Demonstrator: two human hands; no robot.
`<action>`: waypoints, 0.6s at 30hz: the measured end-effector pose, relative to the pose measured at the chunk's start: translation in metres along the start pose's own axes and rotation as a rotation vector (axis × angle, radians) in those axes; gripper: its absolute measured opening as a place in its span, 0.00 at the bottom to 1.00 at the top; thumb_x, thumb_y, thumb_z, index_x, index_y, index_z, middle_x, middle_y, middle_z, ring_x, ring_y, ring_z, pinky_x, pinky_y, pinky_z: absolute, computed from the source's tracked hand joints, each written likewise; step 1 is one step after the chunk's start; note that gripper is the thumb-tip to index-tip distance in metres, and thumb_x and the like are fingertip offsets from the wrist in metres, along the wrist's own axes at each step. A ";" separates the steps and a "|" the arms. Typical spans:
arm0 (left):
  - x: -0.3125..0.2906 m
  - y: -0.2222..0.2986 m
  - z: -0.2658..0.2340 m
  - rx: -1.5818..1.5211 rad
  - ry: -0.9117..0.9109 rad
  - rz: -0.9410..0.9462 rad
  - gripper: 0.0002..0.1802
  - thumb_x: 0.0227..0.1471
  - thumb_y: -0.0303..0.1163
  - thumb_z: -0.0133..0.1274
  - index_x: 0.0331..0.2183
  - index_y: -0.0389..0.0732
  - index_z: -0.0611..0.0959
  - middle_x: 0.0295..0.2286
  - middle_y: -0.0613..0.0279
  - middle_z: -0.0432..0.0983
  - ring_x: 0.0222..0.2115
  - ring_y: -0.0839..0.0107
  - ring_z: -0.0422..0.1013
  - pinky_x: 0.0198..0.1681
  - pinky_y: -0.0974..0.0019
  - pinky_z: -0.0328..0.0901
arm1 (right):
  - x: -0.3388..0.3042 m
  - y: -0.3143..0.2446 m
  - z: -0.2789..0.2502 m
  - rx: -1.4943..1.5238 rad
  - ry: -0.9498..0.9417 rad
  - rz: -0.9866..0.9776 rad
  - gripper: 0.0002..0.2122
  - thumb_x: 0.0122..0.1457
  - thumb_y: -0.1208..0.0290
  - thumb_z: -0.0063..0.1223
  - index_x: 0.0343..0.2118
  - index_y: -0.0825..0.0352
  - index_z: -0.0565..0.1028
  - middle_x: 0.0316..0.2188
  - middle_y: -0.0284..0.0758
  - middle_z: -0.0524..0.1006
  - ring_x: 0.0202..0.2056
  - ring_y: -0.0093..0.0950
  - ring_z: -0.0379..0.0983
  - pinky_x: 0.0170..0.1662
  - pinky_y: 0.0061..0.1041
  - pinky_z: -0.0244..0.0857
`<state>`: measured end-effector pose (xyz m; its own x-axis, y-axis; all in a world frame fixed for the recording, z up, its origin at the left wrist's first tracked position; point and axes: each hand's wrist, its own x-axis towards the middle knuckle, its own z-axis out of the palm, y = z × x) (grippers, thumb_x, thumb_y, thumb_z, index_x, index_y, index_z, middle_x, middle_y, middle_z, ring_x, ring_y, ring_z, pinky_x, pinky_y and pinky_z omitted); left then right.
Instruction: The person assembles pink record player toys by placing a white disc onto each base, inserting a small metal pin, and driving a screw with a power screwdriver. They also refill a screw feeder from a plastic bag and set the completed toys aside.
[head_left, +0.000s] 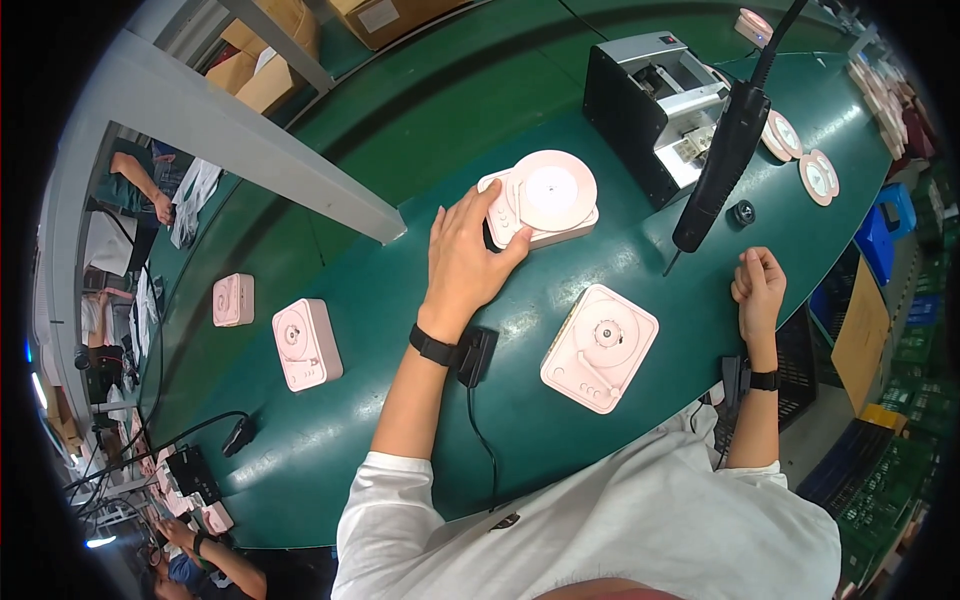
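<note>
My left hand (468, 252) is wrapped round the left side of a pink mini record player (562, 192), thumb on the near edge and fingers on the far one. The player stands on the green table with a round platter with a white centre on top. My right hand (759, 294) is closed near the table's right edge, its fingers curled; whatever they may hold is hidden. Left of and above it hangs a black electric screwdriver (722, 165), its bit pointing down, apart from both hands. Close in front of me lies another pink player (600, 350), its platter off.
A black and silver screw feeder (645, 115) stands at the back. Pink discs (820, 178) and a small black round part (743, 213) lie right of it. Two pink players (306, 345) (233, 300) sit at left. A grey post (290, 150) rises there; people work beyond.
</note>
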<state>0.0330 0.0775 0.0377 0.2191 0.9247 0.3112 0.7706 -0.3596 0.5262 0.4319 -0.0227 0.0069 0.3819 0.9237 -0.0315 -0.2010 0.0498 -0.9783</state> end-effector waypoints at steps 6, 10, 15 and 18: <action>-0.002 -0.010 0.009 -0.001 0.006 0.056 0.41 0.52 0.52 0.62 0.61 0.39 0.73 0.58 0.43 0.70 0.61 0.49 0.64 0.68 0.40 0.48 | 0.001 0.004 -0.002 -0.007 0.013 -0.010 0.09 0.72 0.68 0.50 0.36 0.67 0.73 0.17 0.20 0.56 0.16 0.12 0.46 0.19 0.17 0.40; -0.004 -0.017 0.016 -0.006 -0.010 0.078 0.43 0.54 0.54 0.60 0.63 0.40 0.70 0.60 0.41 0.66 0.63 0.47 0.61 0.69 0.39 0.45 | 0.003 0.010 -0.004 -0.013 0.005 -0.020 0.09 0.72 0.68 0.50 0.36 0.68 0.73 0.17 0.20 0.56 0.16 0.12 0.46 0.19 0.17 0.39; 0.001 -0.021 0.023 -0.066 -0.004 0.119 0.45 0.54 0.55 0.59 0.64 0.40 0.68 0.63 0.38 0.61 0.64 0.44 0.58 0.69 0.38 0.44 | 0.008 0.015 -0.006 -0.013 0.005 -0.014 0.08 0.72 0.69 0.50 0.36 0.68 0.73 0.18 0.20 0.56 0.17 0.11 0.46 0.19 0.17 0.39; 0.005 -0.022 0.025 -0.028 -0.030 0.132 0.45 0.53 0.55 0.60 0.64 0.40 0.68 0.63 0.38 0.60 0.64 0.43 0.58 0.69 0.37 0.43 | 0.013 0.017 -0.006 -0.010 0.012 -0.015 0.08 0.72 0.69 0.50 0.36 0.68 0.73 0.17 0.20 0.56 0.17 0.11 0.46 0.19 0.17 0.39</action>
<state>0.0317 0.0929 0.0077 0.3359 0.8721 0.3558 0.7166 -0.4818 0.5043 0.4389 -0.0126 -0.0109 0.3957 0.9182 -0.0195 -0.1865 0.0596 -0.9806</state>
